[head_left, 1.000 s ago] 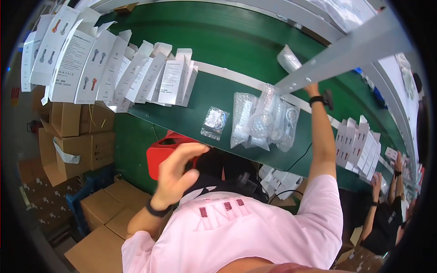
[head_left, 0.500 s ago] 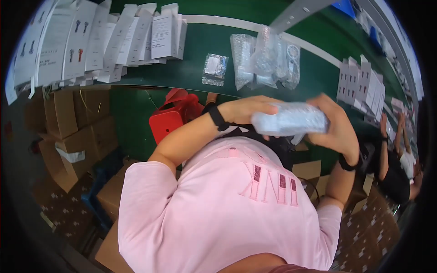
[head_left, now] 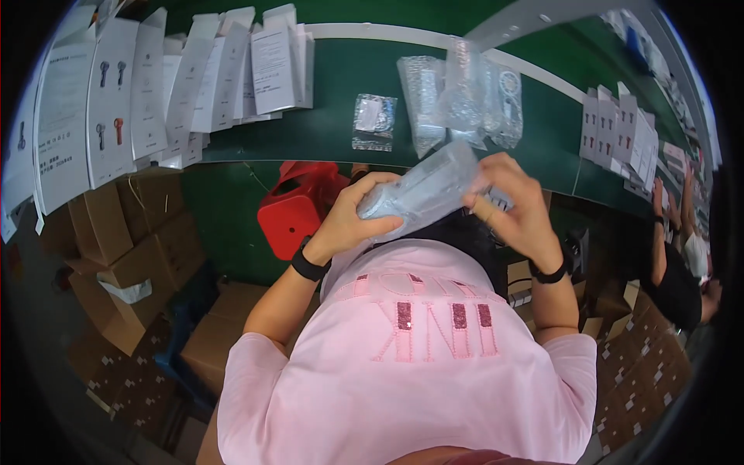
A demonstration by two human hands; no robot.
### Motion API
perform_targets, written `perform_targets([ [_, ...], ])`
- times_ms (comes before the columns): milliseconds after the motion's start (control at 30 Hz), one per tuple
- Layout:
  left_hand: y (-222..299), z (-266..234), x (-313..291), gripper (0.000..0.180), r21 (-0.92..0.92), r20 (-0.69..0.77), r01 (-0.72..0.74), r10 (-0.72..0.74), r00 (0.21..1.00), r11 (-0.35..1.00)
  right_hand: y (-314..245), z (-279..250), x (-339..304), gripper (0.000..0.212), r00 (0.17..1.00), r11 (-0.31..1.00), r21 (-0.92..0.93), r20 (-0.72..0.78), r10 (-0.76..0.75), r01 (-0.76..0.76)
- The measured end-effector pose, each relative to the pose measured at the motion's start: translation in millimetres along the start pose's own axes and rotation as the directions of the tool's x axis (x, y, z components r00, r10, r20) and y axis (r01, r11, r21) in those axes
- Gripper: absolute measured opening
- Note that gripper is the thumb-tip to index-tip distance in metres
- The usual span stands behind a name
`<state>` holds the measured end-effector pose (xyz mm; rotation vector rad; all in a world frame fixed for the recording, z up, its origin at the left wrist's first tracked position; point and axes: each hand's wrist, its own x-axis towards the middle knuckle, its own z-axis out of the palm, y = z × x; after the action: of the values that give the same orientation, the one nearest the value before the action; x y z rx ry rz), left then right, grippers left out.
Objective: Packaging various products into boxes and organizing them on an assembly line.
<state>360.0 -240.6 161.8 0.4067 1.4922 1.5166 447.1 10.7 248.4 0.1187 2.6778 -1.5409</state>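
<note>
A clear bubble-wrapped package (head_left: 426, 182) is held in the air in front of the person's pink shirt (head_left: 457, 372), slanting from near left up to far right. The left hand (head_left: 353, 217) grips its near-left end, thumb on the near side; the right hand (head_left: 515, 203), fingers curled, is at its far-right end, and whether they pinch the wrap I cannot tell. Just beyond runs the near edge of a green table (head_left: 310, 151). On it, more bubble-wrapped packs (head_left: 422, 101) lie beyond the held one, with a small clear bag (head_left: 374, 122) to their left. A stretch of green tabletop separates that bag from upright white boxes (head_left: 279, 70) lining the left; other white boxes (head_left: 604, 136) stand farther right, with green surface between. A pale post (head_left: 527, 27) slants across the far side. Below the table's edge, at left, are a red stool (head_left: 287, 221) and stacked cardboard cartons (head_left: 124, 302); at far right, a co-worker's dark sleeve (head_left: 670, 287).
</note>
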Motion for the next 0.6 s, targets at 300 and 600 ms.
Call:
perform_targets([
  [300,-11.3,-34.6,-26.8,0.054,0.114,-0.286,-0.179,0.205,0.936,0.977,-16.7,29.2,57.3,0.040,0.993,0.992,0.129,0.113,-0.016,0.001],
  [600,33.4,-57.6,-11.2,0.055,0.629,-0.255,-0.498,0.763,0.594,0.597,-87.2,55.2,102.4,0.043,0.962,0.961,-0.065,-0.041,-0.270,0.267],
])
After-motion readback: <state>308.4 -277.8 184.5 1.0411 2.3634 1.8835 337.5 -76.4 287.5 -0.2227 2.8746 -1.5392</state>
